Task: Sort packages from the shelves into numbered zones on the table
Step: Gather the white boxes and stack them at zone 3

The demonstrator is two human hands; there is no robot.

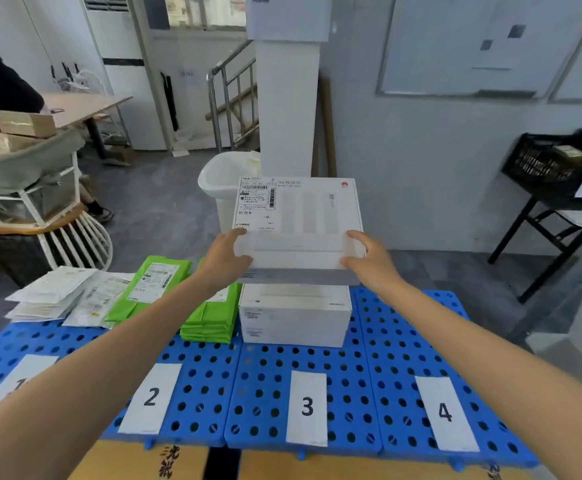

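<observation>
I hold a flat white box (303, 220) with a shipping label on its top, just above a thicker white box (294, 317) that stands in zone 3. My left hand (225, 259) grips the flat box's near left corner and my right hand (369, 261) grips its near right corner. The blue perforated table (386, 358) carries paper labels 1 (19, 382), 2 (151, 396), 3 (306, 407) and 4 (445, 412). Green mailer bags (210, 320) are stacked in zone 2 and white mailers (54, 296) lie in zone 1.
A white bin (223, 181) stands on the floor behind the table. A cart with cardboard boxes (23, 126) is at the left, next to a white wire stool. At the right, a black crate (545, 164) sits on a black folding table.
</observation>
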